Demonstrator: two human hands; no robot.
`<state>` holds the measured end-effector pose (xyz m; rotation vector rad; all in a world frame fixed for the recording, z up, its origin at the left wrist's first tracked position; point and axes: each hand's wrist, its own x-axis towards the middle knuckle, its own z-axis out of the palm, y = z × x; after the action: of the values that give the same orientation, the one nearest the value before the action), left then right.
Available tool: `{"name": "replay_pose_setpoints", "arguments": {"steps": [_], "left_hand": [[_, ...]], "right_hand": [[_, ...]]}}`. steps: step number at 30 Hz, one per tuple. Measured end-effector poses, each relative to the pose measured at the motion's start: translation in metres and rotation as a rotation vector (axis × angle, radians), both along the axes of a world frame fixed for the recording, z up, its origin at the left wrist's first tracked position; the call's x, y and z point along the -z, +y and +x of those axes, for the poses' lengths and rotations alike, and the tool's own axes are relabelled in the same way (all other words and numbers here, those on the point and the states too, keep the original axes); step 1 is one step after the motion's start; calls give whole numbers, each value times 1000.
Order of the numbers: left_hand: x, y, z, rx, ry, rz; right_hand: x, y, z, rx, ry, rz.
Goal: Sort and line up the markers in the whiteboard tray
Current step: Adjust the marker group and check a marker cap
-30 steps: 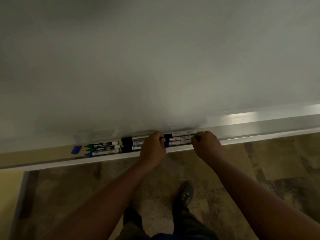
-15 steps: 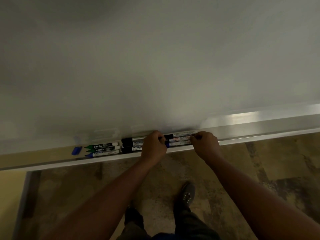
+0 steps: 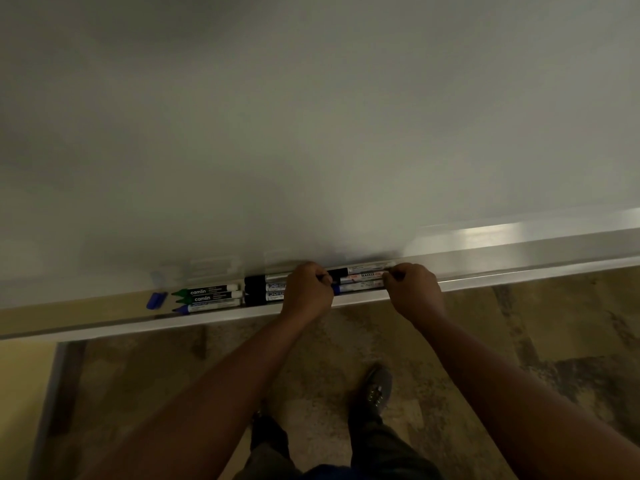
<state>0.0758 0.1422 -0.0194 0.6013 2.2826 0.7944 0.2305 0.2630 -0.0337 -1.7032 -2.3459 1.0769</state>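
Along the whiteboard tray (image 3: 502, 277) lie three groups of markers. At the left, two green-capped markers (image 3: 207, 294) rest above a blue-capped one (image 3: 207, 307). In the middle lie black-capped markers (image 3: 263, 289), partly hidden by my left hand (image 3: 306, 292). Between my hands lies the right group of three markers (image 3: 362, 279), black, red-lettered and blue. My left hand pinches their cap ends and my right hand (image 3: 412, 291) presses against their other ends.
A loose blue cap (image 3: 156, 300) lies in the tray at the far left. The whiteboard (image 3: 311, 133) fills the upper view. Below are mottled floor and my shoes (image 3: 377, 386); a yellow wall strip (image 3: 20, 393) is at the left.
Both hands have stayed on the ends of the right group; my right hand has edged slightly left, closing the markers together.
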Motion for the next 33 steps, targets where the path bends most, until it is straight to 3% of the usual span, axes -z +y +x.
{"name": "replay_pose_setpoints", "arguments": {"steps": [7, 19, 22, 28, 33], "left_hand": [[-2, 0, 3, -94, -71, 59], [-6, -9, 5, -287, -209, 216], [-7, -13, 6, -294, -208, 231], [-9, -24, 3, -300, -178, 240], [-14, -33, -10, -331, -163, 286]], "right_hand": [[0, 0, 1, 46, 43, -4], [-5, -16, -6, 370, 355, -171], [-6, -20, -7, 476, 451, -277], [-13, -22, -10, 608, 801, -695], [-14, -26, -17, 586, 836, -612]]}}
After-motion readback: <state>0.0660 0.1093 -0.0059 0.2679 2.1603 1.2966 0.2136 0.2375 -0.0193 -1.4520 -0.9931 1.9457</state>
